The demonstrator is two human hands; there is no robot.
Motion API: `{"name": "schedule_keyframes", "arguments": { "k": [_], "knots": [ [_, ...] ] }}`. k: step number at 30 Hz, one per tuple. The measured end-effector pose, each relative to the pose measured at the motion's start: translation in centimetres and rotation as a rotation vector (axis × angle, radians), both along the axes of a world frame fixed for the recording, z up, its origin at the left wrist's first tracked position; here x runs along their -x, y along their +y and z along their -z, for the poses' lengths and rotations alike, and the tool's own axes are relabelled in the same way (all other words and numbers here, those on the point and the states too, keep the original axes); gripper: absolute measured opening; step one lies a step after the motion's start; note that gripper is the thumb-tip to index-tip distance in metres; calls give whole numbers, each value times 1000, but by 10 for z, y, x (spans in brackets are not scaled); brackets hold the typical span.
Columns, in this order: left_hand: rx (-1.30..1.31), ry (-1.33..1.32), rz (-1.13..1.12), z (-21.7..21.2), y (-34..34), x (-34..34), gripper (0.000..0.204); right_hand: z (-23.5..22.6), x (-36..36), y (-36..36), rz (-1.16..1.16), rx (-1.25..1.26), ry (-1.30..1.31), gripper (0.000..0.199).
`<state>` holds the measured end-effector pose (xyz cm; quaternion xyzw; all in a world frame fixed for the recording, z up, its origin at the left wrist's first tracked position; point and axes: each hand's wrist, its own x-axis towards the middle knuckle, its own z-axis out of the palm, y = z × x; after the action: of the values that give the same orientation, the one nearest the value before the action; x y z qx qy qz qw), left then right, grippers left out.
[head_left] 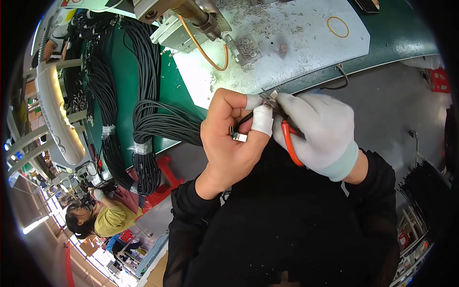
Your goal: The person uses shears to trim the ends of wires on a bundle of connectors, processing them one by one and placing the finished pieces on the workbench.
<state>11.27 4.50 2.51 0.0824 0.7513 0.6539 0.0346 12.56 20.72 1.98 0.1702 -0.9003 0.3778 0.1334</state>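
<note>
My left hand (pixel 232 138), bare except for white coverings on two fingertips, is closed round a black cable (pixel 245 118). A small silvery connector (pixel 240 137) shows against its palm. My right hand (pixel 320 129) wears a white glove and grips pliers with red handles (pixel 289 143). The metal jaws of the pliers meet the left fingertips, beside a second small shiny metal piece (pixel 274 94). Whether the jaws are closed on the cable end is too small to tell. A thick bundle of black cables (pixel 167 122) reaches the left hand from the left.
Ahead, a machine with a metal press head (pixel 205 24) stands over a pale board (pixel 306 43) strewn with small metal bits. More bundled black cables (pixel 103 81) lie on the green table (pixel 125 95). A lit lamp (pixel 60 112) and a seated person (pixel 107 217) are at left.
</note>
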Motion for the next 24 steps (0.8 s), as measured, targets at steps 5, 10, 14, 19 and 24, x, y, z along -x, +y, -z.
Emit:
{"name": "schedule_keyframes", "arguments": {
  "k": [5, 10, 14, 19, 24],
  "knots": [
    [80, 204, 47, 8, -2, 3, 20, -12, -1, 4, -81, 267, -325, 20],
    [210, 265, 169, 4, -12, 6, 21, -10, -1, 3, -104, 291, -241, 19],
    [-43, -121, 58, -1, -6, 8, 21, -6, 2, 4, -148, 227, -157, 22],
    [219, 80, 41, 1, -5, 7, 20, -2, 4, -1, 46, 64, -23, 21],
    [245, 68, 32, 4, -6, 11, 15, -5, 7, -1, -36, 185, -264, 15]
  ]
}}
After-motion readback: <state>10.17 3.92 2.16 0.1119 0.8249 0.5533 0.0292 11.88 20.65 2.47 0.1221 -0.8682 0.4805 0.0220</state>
